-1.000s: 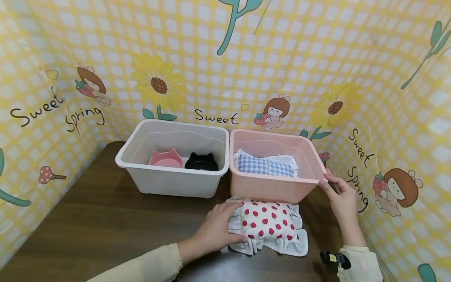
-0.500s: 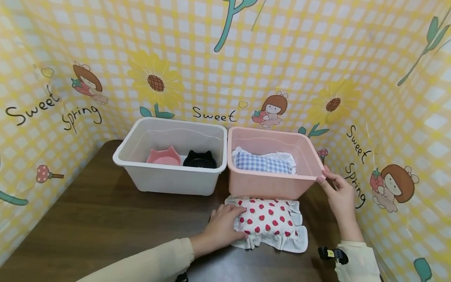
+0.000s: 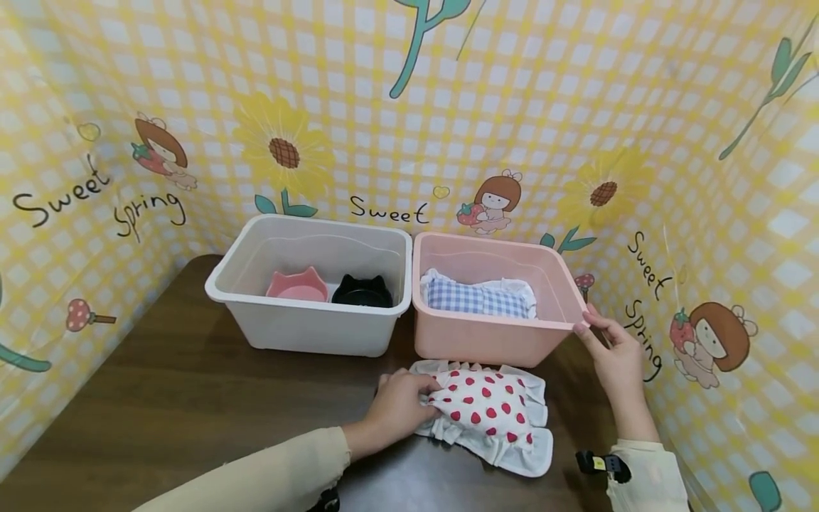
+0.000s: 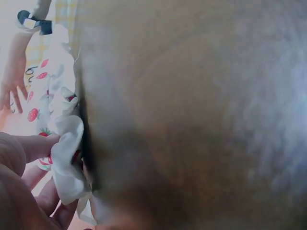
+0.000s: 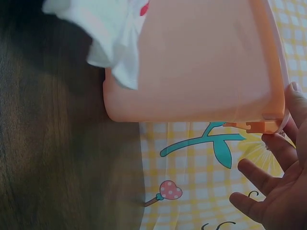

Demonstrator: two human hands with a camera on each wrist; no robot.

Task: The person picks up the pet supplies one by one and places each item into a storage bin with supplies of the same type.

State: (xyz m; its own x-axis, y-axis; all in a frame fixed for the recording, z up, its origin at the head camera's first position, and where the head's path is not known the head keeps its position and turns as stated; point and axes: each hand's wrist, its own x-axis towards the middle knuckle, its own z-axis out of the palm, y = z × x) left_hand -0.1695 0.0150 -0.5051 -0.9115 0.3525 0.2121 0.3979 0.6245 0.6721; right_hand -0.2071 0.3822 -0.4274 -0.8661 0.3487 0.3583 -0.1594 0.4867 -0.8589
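A small white pillow [image 3: 489, 409] with red strawberries and a ruffled edge is in front of the pink bin [image 3: 486, 343]. My left hand [image 3: 398, 404] pinches its left end between thumb and fingers; in the left wrist view the thumb presses the ruffle [image 4: 68, 143]. The pillow seems slightly raised, though its underside is hidden. My right hand [image 3: 618, 361] grips the bin's front right rim corner; in the right wrist view the lower fingers [image 5: 256, 176] are spread off the bin. Inside the pink bin lies a blue-and-white checked pillow [image 3: 480, 297] with a white frill.
Left of the pink bin stands a light grey bin [image 3: 320, 331], nearly touching it. It contains a pink cat-eared bowl [image 3: 299, 286] and a black one [image 3: 362, 291]. Both bins stand on a dark wooden table [image 3: 211, 405], with yellow checked cloth [image 3: 377, 142] behind and at the sides.
My left hand has tightened from lying on the strawberry pillow to pinching its end. The pillow has bunched and tilted, its right front corner swinging toward me. The right hand keeps its hold.
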